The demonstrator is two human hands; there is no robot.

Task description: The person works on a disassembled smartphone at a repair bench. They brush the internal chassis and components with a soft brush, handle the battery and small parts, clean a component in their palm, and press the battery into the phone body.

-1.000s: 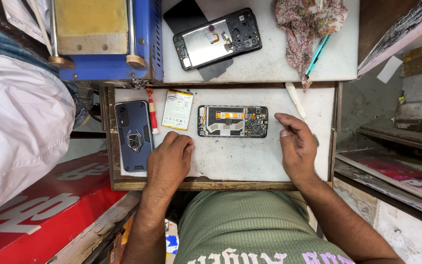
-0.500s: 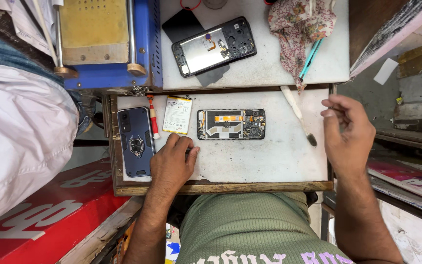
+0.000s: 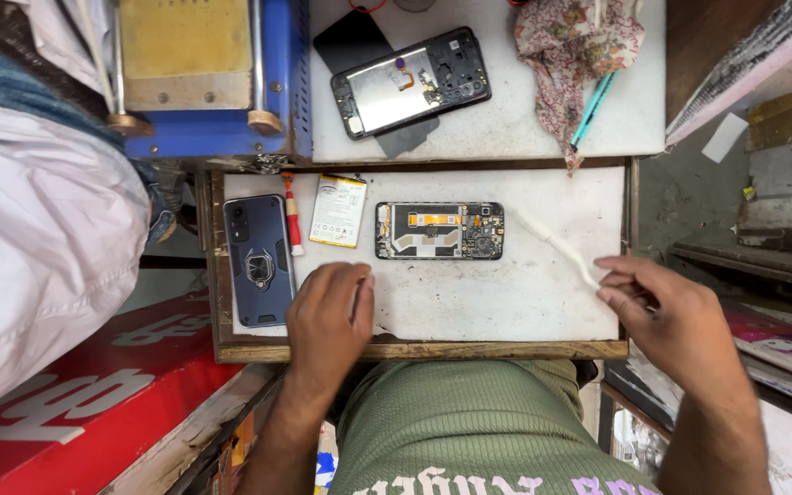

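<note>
From the head view I look straight down at a small white counter (image 3: 506, 302) with a wooden edge. My left hand (image 3: 327, 316) lies flat near the front edge, fingers loosely curled, and its grip has nothing in it that I can see. My right hand (image 3: 676, 316) is at the right side of the counter. Its fingertips (image 3: 609, 280) pinch the near end of a thin white stick tool (image 3: 556, 246), and the rest of the tool lies slanted across the counter. An opened phone (image 3: 439, 230) with its insides showing lies flat in the middle, between my two hands and a bit farther back. Just left of it is a flat pale battery (image 3: 338, 211), then a small red and white tool (image 3: 292, 225), then a dark blue phone case (image 3: 258, 260). Farther back lie another opened phone (image 3: 412, 81), a flowery cloth (image 3: 575, 55) and a blue machine (image 3: 217, 73).
</note>
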